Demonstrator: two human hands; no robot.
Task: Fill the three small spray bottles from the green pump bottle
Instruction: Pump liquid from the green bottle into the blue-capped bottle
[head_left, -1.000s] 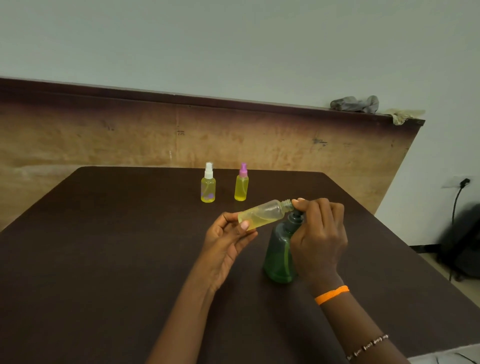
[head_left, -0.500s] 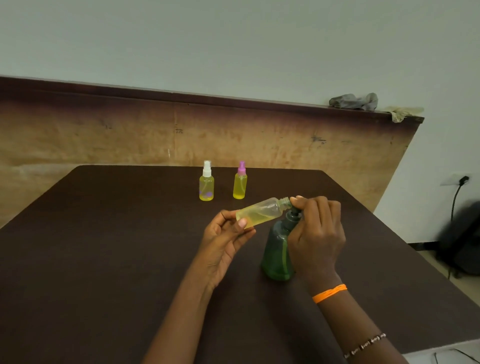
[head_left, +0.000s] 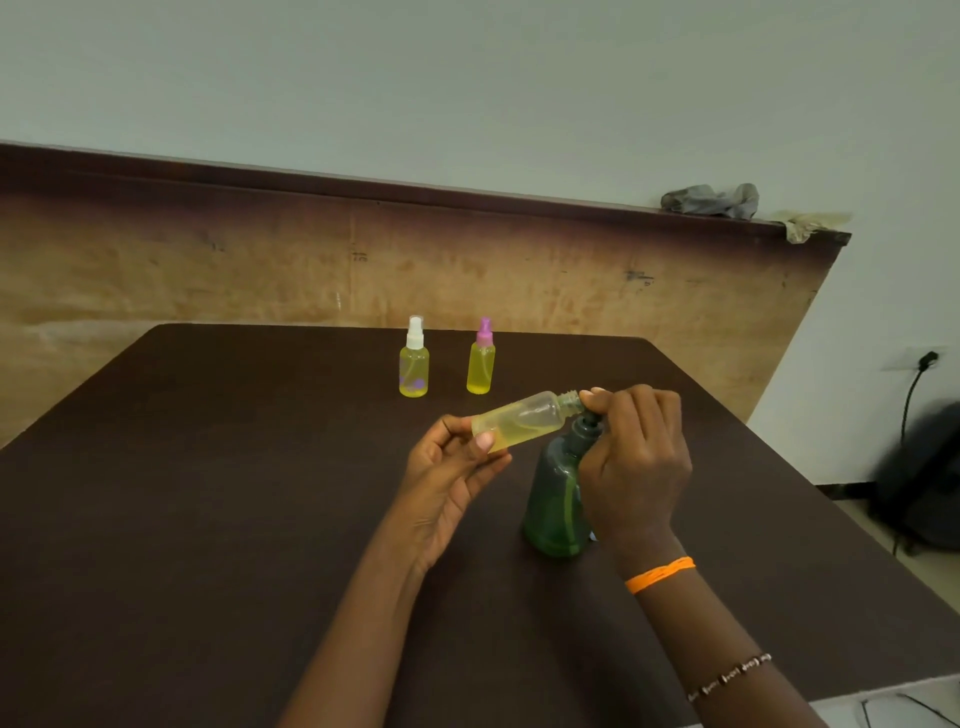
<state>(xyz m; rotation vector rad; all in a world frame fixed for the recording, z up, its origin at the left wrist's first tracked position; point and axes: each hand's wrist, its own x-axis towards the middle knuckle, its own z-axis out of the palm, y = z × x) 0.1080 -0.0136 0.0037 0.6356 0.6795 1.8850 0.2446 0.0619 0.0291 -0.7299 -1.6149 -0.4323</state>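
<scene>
uncapped spray bottle (head_left: 522, 420) is held nearly sideways by the left hand (head_left: 451, 470), pinched at its base, open neck pointed right at the pump head. part filled, yellow liquid. green pump bottle (head_left: 556, 501) is stood upright on the dark table (head_left: 208, 519), pump top gripped by the curled right hand (head_left: 636, 462). white-capped bottle (head_left: 414, 358) and pink-capped bottle (head_left: 481, 357) are stood capped, side by side, further back, both showing yellow.
</scene>
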